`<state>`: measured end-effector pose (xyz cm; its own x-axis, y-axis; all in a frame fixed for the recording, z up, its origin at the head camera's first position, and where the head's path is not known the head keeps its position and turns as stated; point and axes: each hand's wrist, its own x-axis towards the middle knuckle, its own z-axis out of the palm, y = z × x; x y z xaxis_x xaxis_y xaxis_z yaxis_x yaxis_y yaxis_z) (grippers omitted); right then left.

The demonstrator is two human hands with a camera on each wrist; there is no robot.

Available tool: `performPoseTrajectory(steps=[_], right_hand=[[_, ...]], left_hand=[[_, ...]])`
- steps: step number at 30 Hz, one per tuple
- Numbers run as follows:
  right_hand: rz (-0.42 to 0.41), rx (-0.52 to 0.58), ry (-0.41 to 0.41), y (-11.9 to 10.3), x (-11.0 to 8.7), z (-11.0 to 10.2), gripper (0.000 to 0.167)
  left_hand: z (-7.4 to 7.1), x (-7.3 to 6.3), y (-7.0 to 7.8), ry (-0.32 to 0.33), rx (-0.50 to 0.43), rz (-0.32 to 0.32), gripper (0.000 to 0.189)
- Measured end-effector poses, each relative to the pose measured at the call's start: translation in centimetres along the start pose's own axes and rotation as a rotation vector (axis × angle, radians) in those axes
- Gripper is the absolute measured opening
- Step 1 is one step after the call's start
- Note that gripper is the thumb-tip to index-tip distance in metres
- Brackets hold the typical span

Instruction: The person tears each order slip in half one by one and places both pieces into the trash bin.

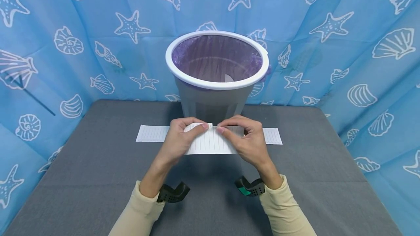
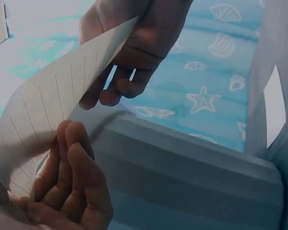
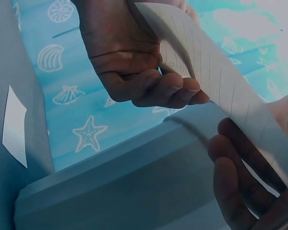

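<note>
One lined paper strip point(image 1: 211, 144) is held up now, pinched by left hand point(image 1: 178, 136) and right hand point(image 1: 252, 141), fingers curled, near the grey bin point(image 1: 210, 99)

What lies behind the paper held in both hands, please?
Paper ends show on the table at both sides, the bin beyond. The held paper, left hand and right hand cover the middle, so whether it's one strip is hidden.

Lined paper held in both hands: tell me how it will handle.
The lined paper is probably floppy, since it bows in both wrist views. Its edge looks thin, so it likely weighs little and may tear easily.
</note>
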<state>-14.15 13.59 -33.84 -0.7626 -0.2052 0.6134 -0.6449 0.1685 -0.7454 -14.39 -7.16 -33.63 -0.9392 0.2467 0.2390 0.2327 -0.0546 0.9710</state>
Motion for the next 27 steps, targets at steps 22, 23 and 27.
performPoseTrajectory(steps=[22,23,27], right_hand=[[-0.061,0.055,0.028,-0.8,0.2,-0.5,0.012],[-0.063,0.055,0.033,-0.9,0.2,-0.6,0.012],[-0.069,0.050,0.048,-1.3,0.2,-0.8,0.014]], left_hand=[[-1.0,0.3,-0.3,0.133,0.046,-0.010,0.018],[-1.0,0.4,-0.4,0.141,0.049,-0.008,0.017],[-1.4,0.5,-0.7,0.173,0.062,-0.005,0.017]])
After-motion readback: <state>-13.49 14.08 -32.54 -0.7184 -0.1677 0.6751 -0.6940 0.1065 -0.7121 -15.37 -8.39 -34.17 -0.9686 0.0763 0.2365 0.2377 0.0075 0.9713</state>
